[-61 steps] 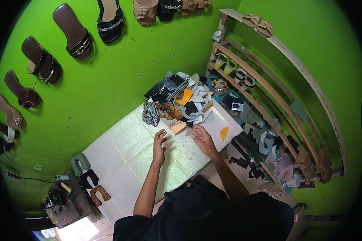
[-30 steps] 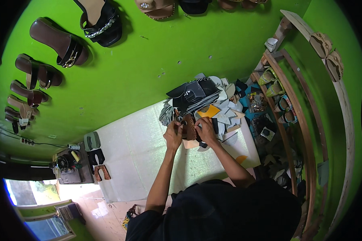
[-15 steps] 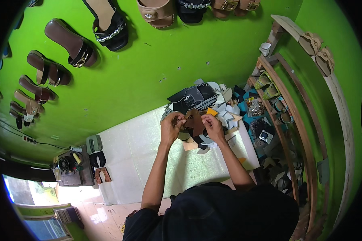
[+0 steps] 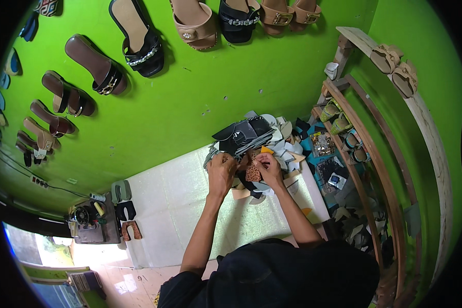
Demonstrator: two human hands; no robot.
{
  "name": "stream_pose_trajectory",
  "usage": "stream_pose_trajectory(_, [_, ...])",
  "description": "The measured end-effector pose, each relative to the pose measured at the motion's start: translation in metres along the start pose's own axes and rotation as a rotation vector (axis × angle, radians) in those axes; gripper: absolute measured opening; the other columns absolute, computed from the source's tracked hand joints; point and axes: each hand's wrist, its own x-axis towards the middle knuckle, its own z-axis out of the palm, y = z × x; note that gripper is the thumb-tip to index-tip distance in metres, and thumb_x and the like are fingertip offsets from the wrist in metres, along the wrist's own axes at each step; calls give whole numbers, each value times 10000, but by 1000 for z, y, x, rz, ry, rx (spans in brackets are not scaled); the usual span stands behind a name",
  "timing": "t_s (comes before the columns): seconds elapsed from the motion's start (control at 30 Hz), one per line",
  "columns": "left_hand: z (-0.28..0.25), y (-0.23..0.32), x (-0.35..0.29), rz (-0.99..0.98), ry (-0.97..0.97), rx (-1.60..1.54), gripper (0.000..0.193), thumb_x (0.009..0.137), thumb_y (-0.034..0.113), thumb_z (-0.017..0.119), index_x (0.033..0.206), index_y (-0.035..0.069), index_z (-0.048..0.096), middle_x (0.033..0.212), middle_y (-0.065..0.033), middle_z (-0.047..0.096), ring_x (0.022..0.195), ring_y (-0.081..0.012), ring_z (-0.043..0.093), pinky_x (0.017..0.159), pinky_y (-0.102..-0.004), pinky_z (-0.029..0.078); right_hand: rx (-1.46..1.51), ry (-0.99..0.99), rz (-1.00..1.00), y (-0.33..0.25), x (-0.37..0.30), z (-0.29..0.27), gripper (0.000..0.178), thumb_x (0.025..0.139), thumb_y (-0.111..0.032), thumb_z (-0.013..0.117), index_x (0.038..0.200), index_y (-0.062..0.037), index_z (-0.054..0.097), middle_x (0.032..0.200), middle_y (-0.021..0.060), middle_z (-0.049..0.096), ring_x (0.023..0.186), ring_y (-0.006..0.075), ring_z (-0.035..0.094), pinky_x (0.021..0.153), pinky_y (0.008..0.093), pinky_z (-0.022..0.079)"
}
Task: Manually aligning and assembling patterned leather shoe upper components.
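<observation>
Between my hands, over the scrap pile, hangs a leopard-print piece of sheet material (image 4: pixel 252 172) with a brown back. My right hand (image 4: pixel 270 169) pinches its upper right edge with the fingertips. At its left side, my left hand (image 4: pixel 222 172) is closed, knuckles up; its fingertips are partly hidden, and it appears to grip the piece's left edge. Just beyond lie black cut pieces (image 4: pixel 241 132) in a stack. Grey, white and beige offcuts (image 4: pixel 287 146) spread around to the right, with an orange scrap (image 4: pixel 266 150) among them.
A white-covered table (image 4: pixel 164 200) lies under my arms. Cut pieces (image 4: pixel 131 230) line its left edge, beside a small stand with a machine (image 4: pixel 85 214). Sandals (image 4: pixel 95 59) hang on the green wall. At right stands a wooden rack (image 4: pixel 382 169) with sandals and bagged fittings (image 4: pixel 323 145).
The piece has turned from its plain brown side to its leopard-print side. My left hand has rolled over, knuckles up. The whole view has shifted slightly.
</observation>
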Motion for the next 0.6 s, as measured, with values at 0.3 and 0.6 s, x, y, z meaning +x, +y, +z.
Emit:
stream_pose_trajectory(0.3, [-7, 3, 3, 98, -156, 137, 125, 835, 103, 639, 959, 104, 655, 914, -55, 653, 970, -229, 601, 906, -479, 339, -214, -86, -319, -50, -7, -11, 531, 841, -74, 679, 1343, -72, 505, 1324, 152, 529, 1240, 343, 491, 1060, 419, 392])
stream_pose_trajectory(0.6, [-10, 17, 4, 124, -178, 182, 198, 825, 95, 651, 1019, 129, 635, 1004, -57, 641, 1064, -222, 567, 929, -483, 316, -164, -122, -235, -46, -13, -12, 482, 831, -64, 683, 1295, -78, 554, 1211, 142, 571, 1166, 320, 523, 1051, 406, 399])
